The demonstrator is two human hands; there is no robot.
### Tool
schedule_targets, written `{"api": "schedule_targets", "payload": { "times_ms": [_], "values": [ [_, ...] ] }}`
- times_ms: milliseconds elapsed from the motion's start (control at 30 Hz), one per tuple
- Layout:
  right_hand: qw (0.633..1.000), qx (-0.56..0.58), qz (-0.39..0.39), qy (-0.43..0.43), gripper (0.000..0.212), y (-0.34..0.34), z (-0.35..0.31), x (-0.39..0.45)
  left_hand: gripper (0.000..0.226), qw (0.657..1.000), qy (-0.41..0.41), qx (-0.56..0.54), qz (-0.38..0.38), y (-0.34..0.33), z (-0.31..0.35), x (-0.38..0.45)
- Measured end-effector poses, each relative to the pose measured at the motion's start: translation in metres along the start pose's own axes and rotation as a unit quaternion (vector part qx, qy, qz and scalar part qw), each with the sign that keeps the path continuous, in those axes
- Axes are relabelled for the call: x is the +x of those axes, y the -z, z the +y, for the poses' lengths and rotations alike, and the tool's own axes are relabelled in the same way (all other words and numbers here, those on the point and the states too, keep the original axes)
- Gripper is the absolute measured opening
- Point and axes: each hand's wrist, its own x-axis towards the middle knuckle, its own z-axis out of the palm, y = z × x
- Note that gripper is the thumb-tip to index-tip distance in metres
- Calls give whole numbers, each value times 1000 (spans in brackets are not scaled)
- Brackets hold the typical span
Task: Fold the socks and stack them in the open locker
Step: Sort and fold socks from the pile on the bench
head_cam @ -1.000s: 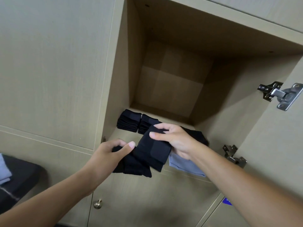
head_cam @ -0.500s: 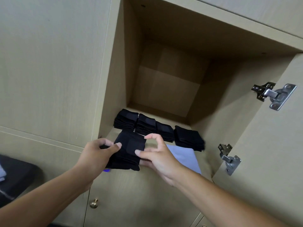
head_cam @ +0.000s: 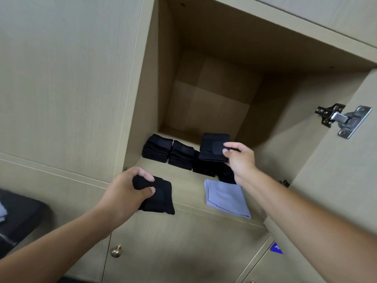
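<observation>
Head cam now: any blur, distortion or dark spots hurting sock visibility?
Head view: wide-angle bending shows in the locker edges; the held sock and right hand are slightly soft; the black stacks lose fold detail in the shadowed interior; the left hand and its sock are sharper; no glare, only a highlight on the hinge.

This looks like a changing room or storage area lined with built-in lockers: pale wood-grain panels [head_cam: 67, 78] fill the left of the frame, and one open locker [head_cam: 214, 94] in the centre shows a bare boxy interior. Its door [head_cam: 336, 180] swings out at the right on metal cabinet hinges [head_cam: 342, 120]. Below, closed doors carry a small brass knob [head_cam: 115, 251] and a blue label [head_cam: 276, 248], while folded black socks [head_cam: 181, 155] sit in rows on the locker floor.
</observation>
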Motion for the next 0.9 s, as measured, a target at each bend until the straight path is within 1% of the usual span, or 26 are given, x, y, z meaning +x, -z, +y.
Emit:
{"api": "schedule_targets", "payload": {
  "times_ms": [233,433,533,733,900],
  "values": [
    [998,-38,39,-10,26,-2,9,47,19,1000,-9,-9,4,1,-6,7],
    [997,-69,-11,-43,30,-15,30,63,21,1000,-14,-5,5,0,-13,11],
    [996,-75,-23,-46,26,-20,30,61,21,1000,-12,-4,0,0,-17,13],
    [993,-106,-19,-57,28,-32,42,70,21,1000,-14,1,-4,2,-21,16],
    [991,-127,1,-50,25,-31,46,72,20,1000,-11,-4,-10,3,-21,16]
  ]
}}
